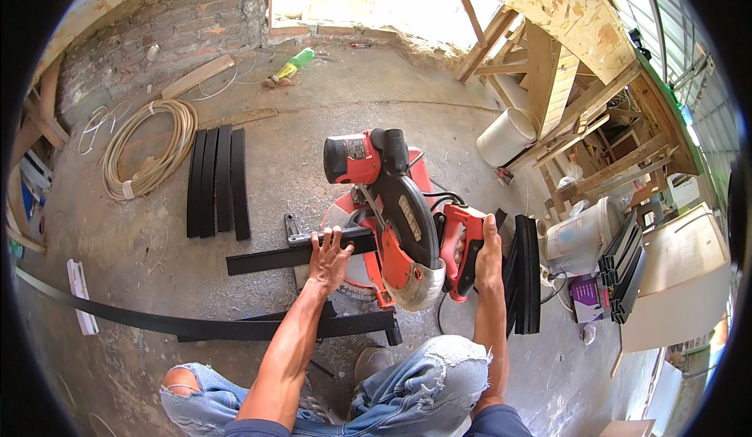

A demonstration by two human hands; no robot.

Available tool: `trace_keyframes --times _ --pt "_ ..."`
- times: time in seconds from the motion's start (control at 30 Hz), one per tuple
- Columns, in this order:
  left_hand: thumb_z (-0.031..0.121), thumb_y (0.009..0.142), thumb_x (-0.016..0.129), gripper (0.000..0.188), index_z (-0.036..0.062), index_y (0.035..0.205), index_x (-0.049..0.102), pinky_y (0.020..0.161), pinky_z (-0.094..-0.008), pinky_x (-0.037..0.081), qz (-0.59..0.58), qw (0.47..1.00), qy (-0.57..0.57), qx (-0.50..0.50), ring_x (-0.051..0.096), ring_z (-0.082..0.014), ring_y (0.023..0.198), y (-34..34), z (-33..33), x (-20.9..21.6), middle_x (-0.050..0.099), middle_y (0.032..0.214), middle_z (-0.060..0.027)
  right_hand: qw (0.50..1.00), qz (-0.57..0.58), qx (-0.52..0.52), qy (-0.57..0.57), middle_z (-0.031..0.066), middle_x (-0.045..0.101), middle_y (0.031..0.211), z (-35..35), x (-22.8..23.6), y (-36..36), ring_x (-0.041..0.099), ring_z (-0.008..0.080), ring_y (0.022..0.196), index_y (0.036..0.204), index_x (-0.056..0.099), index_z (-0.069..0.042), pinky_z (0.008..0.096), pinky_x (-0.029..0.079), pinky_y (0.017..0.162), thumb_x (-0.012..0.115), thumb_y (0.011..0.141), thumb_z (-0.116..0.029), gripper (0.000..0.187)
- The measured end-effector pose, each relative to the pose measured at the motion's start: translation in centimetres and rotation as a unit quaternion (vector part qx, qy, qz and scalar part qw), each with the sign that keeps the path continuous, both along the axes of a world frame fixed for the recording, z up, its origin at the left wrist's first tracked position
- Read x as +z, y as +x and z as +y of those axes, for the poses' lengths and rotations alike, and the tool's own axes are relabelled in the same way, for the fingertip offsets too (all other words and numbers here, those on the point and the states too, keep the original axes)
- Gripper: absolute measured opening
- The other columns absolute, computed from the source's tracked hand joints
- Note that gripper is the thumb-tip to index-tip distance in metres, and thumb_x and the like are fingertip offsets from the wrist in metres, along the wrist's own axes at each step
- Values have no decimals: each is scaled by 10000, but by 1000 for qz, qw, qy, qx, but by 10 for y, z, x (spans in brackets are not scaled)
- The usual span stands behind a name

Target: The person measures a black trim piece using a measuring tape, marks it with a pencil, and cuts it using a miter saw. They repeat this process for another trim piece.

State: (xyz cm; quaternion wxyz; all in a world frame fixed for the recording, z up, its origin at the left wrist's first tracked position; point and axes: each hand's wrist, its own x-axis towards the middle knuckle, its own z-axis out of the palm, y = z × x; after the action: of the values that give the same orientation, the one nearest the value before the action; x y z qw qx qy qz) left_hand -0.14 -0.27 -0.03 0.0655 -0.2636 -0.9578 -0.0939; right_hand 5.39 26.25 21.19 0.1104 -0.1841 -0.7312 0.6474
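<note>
A red and black mitre saw [407, 218] stands on the floor in front of me, its blade guard over the middle of the base. My left hand [330, 258] holds a black strip [262, 261] against the saw's fence, fingers spread apart over its top, to the left of the blade. The strip lies crosswise, and its right end is hidden behind the saw head. My right hand [489, 261] is closed round the outer side of the saw's red handle [462, 253]; most of its fingers are hidden.
Several black strips [218, 182] lie at left beside a coiled hose [149, 149]. More black strips [523, 276] lie right of the saw. A long strip [235, 327] crosses before my knees. White buckets [507, 137], a purple box [586, 300] and timber [595, 116] stand right.
</note>
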Motion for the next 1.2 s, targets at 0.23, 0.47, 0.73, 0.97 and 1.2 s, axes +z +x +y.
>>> trace_keyframes --times 0.23,0.47,0.73,0.97,1.2 --pt "242 831 731 385 214 1213 690 1101 -607 208 -11 1000 0 0 315 -349 1348 0 1 0 408 1341 -167 1000 1 -7 -4 40 569 632 2 -3 0 569 141 496 911 603 -44 274 474 460 431 928 -746 722" --pt "237 840 723 380 208 1217 686 1101 -612 207 -17 1000 6 -1 307 -349 1352 0 0 -1 402 1342 -165 1000 0 -3 -6 44 569 636 3 -4 1 570 143 496 909 600 -40 276 474 457 429 927 -748 728" --pt "233 839 725 385 204 1220 681 1100 -620 205 -18 1000 6 -2 304 -357 1354 1 1 0 399 1346 -168 1000 -1 -2 1 48 576 630 5 -6 2 578 145 510 869 608 -32 283 484 482 403 928 -758 756" --pt "232 844 727 381 209 1222 682 1099 -620 207 -16 1000 7 -2 306 -359 1354 1 2 0 401 1348 -168 1000 -5 -8 18 55 590 633 3 -3 3 587 139 525 852 623 -19 283 494 504 366 937 -763 792" --pt "242 845 729 391 223 1233 683 1097 -614 211 -21 1000 -5 1 302 -349 1357 2 2 0 401 1352 -163 1000 -10 -10 27 53 591 633 2 -1 3 584 137 522 852 624 -17 281 495 504 366 933 -770 800"
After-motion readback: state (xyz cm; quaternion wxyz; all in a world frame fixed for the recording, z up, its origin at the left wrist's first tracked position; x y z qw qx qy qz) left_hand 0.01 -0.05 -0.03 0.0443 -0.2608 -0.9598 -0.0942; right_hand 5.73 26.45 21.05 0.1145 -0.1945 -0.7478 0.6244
